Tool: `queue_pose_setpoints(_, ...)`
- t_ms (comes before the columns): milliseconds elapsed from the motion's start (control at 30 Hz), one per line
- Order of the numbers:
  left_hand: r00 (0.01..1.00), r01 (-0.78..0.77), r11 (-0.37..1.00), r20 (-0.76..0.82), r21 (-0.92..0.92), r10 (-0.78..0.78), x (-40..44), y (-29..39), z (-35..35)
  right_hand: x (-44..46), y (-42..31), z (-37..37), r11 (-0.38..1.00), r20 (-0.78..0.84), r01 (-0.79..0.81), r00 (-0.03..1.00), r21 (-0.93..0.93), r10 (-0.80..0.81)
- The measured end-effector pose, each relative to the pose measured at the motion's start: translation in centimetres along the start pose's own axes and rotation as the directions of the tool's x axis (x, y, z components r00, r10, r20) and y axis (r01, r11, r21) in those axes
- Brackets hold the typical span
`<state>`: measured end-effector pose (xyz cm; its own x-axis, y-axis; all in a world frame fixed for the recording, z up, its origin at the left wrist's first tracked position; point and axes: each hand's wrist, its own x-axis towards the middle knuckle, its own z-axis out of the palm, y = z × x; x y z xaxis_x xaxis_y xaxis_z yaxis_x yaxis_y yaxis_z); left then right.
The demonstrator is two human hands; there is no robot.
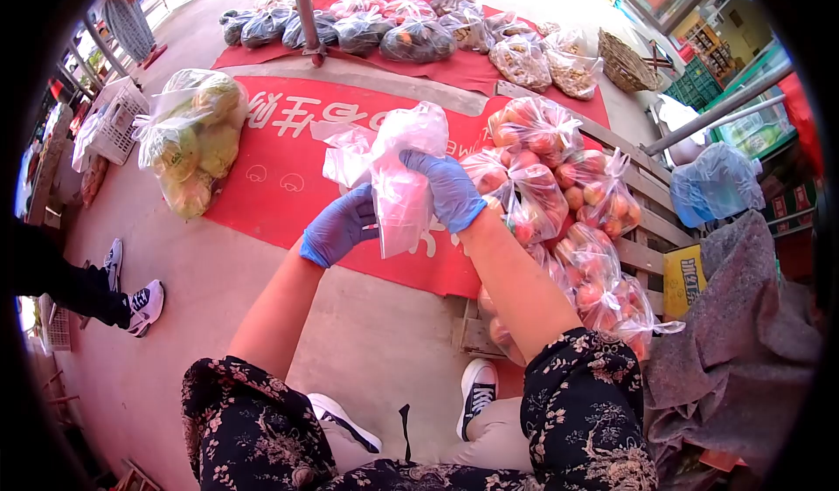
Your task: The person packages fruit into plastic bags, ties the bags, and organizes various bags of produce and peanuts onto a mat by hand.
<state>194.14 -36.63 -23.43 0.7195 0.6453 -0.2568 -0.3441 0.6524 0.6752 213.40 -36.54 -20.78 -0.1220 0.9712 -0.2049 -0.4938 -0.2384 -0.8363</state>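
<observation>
Arms (516, 286) stretched forward, gloved fingers (358, 203) bent

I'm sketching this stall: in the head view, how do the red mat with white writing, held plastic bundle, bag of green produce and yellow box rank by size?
1. Red mat: largest.
2. Plastic bundle and bag of green produce: too alike to rank.
3. Yellow box, visible part: smallest.

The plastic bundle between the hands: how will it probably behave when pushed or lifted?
The bundle is probably floppy, as it shows loose folds and creases. It looks light for its size, since the film seems thin and translucent. It may slip, because its glossy-looking film touches the gloved right hand.
</observation>
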Motion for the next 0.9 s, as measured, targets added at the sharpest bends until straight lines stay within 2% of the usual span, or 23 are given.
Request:
queue_pose_setpoints(33,0.99,0.068,0.997,-0.126,0.021,-0.065,0.4,-0.4,-0.8,-0.9,-1.9,-0.4,0.999,-0.014,0.012,1.0,-0.032,-0.013)
queue_pose_setpoints(100,0.974,0.1,0.993,-0.209,0.069,-0.084,0.1,-0.5,0.0,-1.7,-4.6,-2.8,0.983,-0.051,0.036,0.998,-0.18,-0.046)
queue_pose_setpoints(167,0.963,0.144,0.987,-0.239,0.075,-0.123,0.1,-0.9,0.1,-3.5,-7.6,-5.6,0.913,-0.024,0.129,0.988,-0.388,-0.15)
queue_pose_setpoints(267,0.945,0.201,0.976,-0.277,0.082,-0.172,0.2,-1.7,0.1,-7.5,-12.2,-11.8,0.897,-0.107,0.136,0.974,-0.42,-0.198)
queue_pose_setpoints(333,0.937,0.229,0.97,-0.289,0.082,-0.197,0.4,-2.3,0.2,-10.0,-13.7,-17.6,0.929,-0.302,0.095,0.93,-0.357,-0.211)
queue_pose_setpoints(367,0.934,0.242,0.967,-0.289,0.075,-0.212,0.6,-2.7,0.3,-10.6,-13.6,-21.9,0.933,-0.448,0.001,0.877,-0.361,-0.174)
queue_pose_setpoints(400,0.93,0.256,0.964,-0.291,0.069,-0.226,0.9,-3.1,0.5,-11.1,-13.0,-25.4,0.818,-0.541,-0.067,0.781,-0.571,-0.313)
queue_pose_setpoints(433,0.925,0.272,0.96,-0.293,0.062,-0.243,1.2,-3.6,0.6,-10.8,-11.4,-30.2,0.714,-0.569,-0.124,0.703,-0.689,-0.427)
queue_pose_setpoints(467,0.924,0.291,0.957,-0.265,0.02,-0.275,1.5,-4.1,0.7,-10.2,-9.3,-34.0,0.587,-0.627,-0.324,0.646,-0.742,-0.435)
queue_pose_setpoints(500,0.923,0.307,0.952,-0.243,0.0,-0.298,2.0,-4.6,1.0,-10.1,-8.1,-36.5,0.435,-0.672,-0.512,0.583,-0.741,-0.457)
queue_pose_setpoints(567,0.92,0.337,0.941,-0.2,-0.039,-0.338,3.1,-5.7,1.8,-9.8,-5.3,-32.7,0.15,-0.625,-0.801,0.318,-0.579,-0.712)
queue_pose_setpoints(600,0.93,0.338,0.941,-0.146,-0.028,-0.339,3.5,-6.2,2.3,-10.6,-6.0,-29.3,0.174,-0.682,-0.8,0.349,-0.574,-0.643)
queue_pose_setpoints(633,0.939,0.323,0.946,-0.112,-0.025,-0.324,4.0,-6.6,3.0,-10.3,-4.8,-30.1,-0.055,-0.466,-0.81,0.39,-0.583,-0.794)
queue_pose_setpoints(700,0.956,0.289,0.957,-0.046,-0.026,-0.289,4.7,-7.1,4.9,-9.6,-2.8,-31.2,-0.212,-0.287,-0.753,0.472,-0.623,-0.834)
queue_pose_setpoints(800,0.953,0.301,0.953,0.02,-0.014,-0.301,6.1,-7.7,6.6,-9.3,-0.5,-31.5,-0.307,-0.565,-0.764,0.633,-0.568,-0.53)
queue_pose_setpoints(900,0.945,0.322,0.947,0.057,0.014,-0.322,7.4,-8.7,7.3,-9.1,0.4,-30.7,-0.726,-0.592,-0.604,0.731,-0.33,-0.339)
